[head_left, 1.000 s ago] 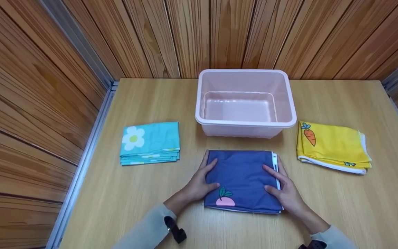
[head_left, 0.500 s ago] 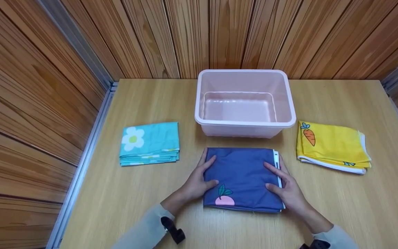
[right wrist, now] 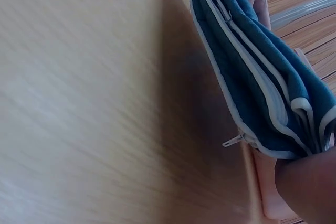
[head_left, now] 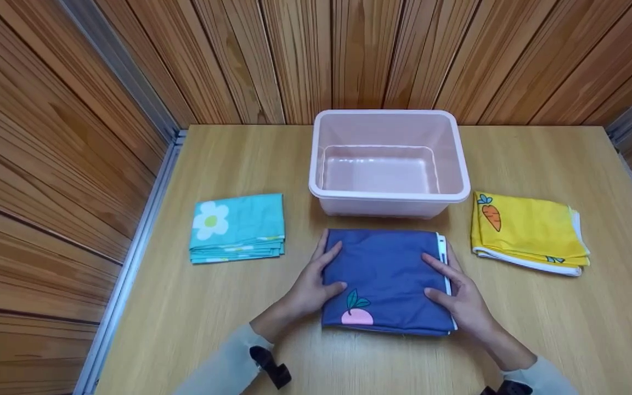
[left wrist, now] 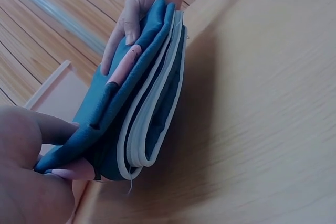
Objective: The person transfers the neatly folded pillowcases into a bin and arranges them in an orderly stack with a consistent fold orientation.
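A folded navy cloth cover [head_left: 387,274] with a pink fruit print and white edging is held flat between both hands. My left hand [head_left: 309,282] grips its left side, thumb on top and fingers round the edge. On the right side, my right hand [head_left: 464,299] holds it the same way, by the white-trimmed edge. In the right wrist view a metal zip pull [right wrist: 232,141] hangs from the layered cover [right wrist: 252,77]. Shadow and bare wood show beneath the cover in both wrist views, so it is raised off the table. Fingers underneath are hidden.
Just beyond the cover stands a pale pink plastic bin [head_left: 390,196] with nothing in it. A folded turquoise cloth [head_left: 250,216] with a white flower lies left, a folded yellow cloth [head_left: 530,225] with a carrot print right. Wooden panels [head_left: 360,55] wall the table's back.
Both hands have lifted the navy cover slightly; it looks larger and its far edge sits nearer the bin. The bin and the other two cloths have stayed put.
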A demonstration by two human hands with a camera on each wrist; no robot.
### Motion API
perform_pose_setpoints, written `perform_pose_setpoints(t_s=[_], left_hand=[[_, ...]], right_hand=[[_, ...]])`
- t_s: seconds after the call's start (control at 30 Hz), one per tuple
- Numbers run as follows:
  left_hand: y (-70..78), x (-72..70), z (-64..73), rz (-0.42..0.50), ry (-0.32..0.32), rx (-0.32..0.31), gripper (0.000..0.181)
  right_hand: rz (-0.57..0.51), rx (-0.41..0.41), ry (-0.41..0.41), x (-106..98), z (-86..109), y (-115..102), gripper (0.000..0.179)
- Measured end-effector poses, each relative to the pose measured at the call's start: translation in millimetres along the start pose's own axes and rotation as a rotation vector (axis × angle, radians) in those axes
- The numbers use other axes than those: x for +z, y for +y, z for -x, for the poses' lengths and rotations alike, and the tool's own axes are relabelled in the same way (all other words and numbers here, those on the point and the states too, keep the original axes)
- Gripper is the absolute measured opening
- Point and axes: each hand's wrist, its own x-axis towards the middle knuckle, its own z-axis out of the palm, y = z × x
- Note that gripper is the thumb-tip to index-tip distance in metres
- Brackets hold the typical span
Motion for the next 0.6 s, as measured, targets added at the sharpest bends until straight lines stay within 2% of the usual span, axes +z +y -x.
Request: perform_pose_setpoints(t_s=[0.37, 0.6], left_hand=[[11.0, -2.1, 1.5, 0.016, 0.009, 0.005, 0.080], [20.4, -3.5, 4.5, 0.043, 0.007, 0.047, 0.080]], right_hand=[[-0.038, -0.015, -0.013, -4, 3.5, -12, 0.061], [-0.077, -0.049, -0.007, -8, 5.4, -21, 0.061]])
